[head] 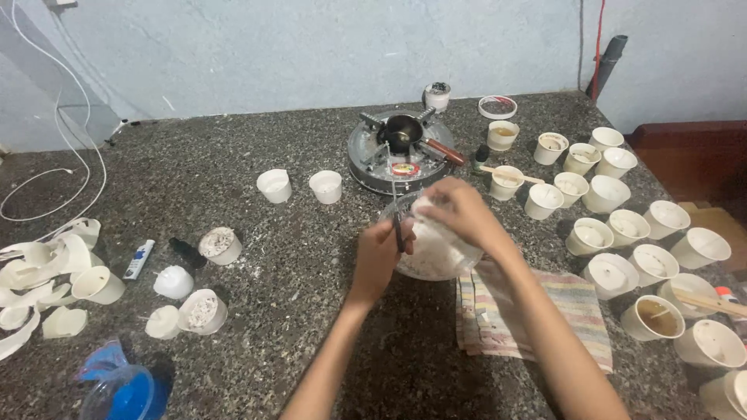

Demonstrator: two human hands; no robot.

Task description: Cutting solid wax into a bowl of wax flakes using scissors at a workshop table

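**Scraping over a clear bowl at mid-table**

Working over a clear bowl [436, 257] of white flakes at the centre of the speckled stone table [296, 155], both hands are close together. The left hand [379, 253] is closed on a thin metal tool [398, 222], held upright at the bowl's near rim. The right hand [455, 210] is clamped around a white lump [426, 208], apparently wax, held just above the bowl; motion blur hides the exact finger placement.

Handling judgement: the lump looks light, stiff and brittle, likely to crumble and shed flakes, with a slick surface. A full wrap of fingers around its body, as here, seems safer than a pinch. The bowl looks thin-walled and light, so it may slide unless steadied at the rim.

Surroundings:
- Striped cloth [545, 311] beside the bowl, to the right, under the right forearm.
- Round metal burner [397, 155] with a small dark pan [402, 131] beyond the bowl.
- Many white cups [615, 272] grouped at right, some filled with pale wax, some amber.
- Two white cups [299, 187] stand left of the burner.

Packages and labels:
- Small white tube with blue print [138, 259] lies flat at left.
- Blue plastic container [128, 393] at the near left corner.
- Red-and-white round sticker [405, 168] on the burner's front.
- Torn white cup scraps [39, 272] heaped at the far left edge.
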